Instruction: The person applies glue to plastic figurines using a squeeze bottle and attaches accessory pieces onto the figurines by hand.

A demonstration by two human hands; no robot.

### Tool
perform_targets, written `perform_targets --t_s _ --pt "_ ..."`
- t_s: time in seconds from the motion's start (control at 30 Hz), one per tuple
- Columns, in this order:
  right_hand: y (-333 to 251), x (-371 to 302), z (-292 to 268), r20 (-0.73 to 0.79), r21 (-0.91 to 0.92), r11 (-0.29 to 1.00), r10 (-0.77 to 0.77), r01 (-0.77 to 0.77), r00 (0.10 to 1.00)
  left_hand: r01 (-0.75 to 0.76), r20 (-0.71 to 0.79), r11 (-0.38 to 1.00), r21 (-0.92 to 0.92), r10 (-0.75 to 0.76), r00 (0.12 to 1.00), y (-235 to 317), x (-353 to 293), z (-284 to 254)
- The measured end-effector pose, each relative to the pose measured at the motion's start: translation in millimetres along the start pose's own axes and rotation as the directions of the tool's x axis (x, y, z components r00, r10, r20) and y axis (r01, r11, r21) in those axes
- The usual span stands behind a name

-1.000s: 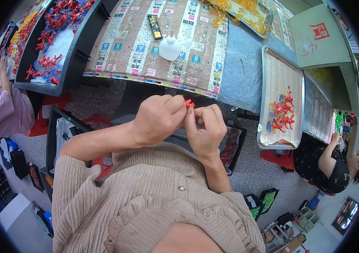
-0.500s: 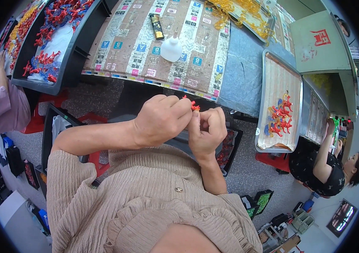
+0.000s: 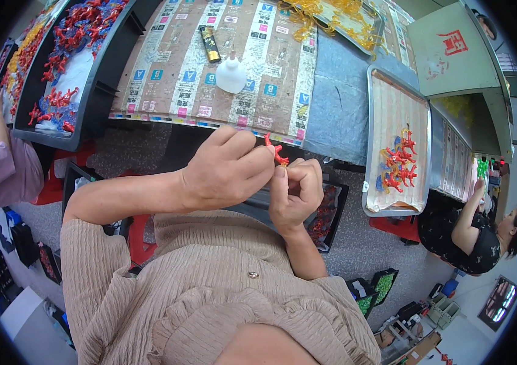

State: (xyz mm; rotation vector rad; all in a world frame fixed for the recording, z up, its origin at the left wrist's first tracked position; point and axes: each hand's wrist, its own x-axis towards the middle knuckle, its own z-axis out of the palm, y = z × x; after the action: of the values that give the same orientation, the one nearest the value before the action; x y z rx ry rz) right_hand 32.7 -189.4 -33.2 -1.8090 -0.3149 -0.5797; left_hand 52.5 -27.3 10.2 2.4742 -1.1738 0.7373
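Between my hands, just off the table's near edge, is a small red plastic figure (image 3: 279,156) with branching limbs. My left hand (image 3: 228,167) is closed, its fingertips pinching the figure's left side. Closed too, my right hand (image 3: 296,191) pinches the lower right end, where a bit of yellow shows at the fingertips. Fingers cover part of the piece. To the right, a metal tray (image 3: 371,131) lined with pale sheet holds several red, blue and yellow figures (image 3: 399,163). A white squeeze bottle (image 3: 231,75) stands on the table beyond my hands, beside a black and gold tube-like item (image 3: 210,44).
A dark bin (image 3: 91,103) of red and blue figures is at the left. Yellow pieces (image 3: 337,21) lie on a far tray. A metal cabinet (image 3: 456,48) rises at right. One person (image 3: 3,152) works at left, another (image 3: 471,237) at right. A dark crate (image 3: 331,213) sits below my right hand.
More of the red figure now shows between my fingertips. Both hands still pinch it. The whole view has shifted slightly, with the table's things lying a little further left.
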Motion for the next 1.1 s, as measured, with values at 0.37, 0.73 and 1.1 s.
perform_targets --t_s 0.37,0.73,1.1 --pt "4.7 0.9 -5.7 -0.001 0.183 0.98 0.081 -0.08 0.997 -0.111 -0.121 0.982 -0.153 0.093 0.988 -5.9 3.8 13.2" --pt "5.8 1.9 -10.7 0.179 0.471 0.809 0.303 -0.352 0.936 -0.124 -0.163 0.967 -0.221 0.089 0.983 -9.3 7.2 11.6" --pt "-3.1 7.2 -13.9 0.421 0.587 0.483 0.504 -0.65 0.754 0.337 0.144 0.143 -0.931 -0.702 0.697 10.7 -1.8 17.6"
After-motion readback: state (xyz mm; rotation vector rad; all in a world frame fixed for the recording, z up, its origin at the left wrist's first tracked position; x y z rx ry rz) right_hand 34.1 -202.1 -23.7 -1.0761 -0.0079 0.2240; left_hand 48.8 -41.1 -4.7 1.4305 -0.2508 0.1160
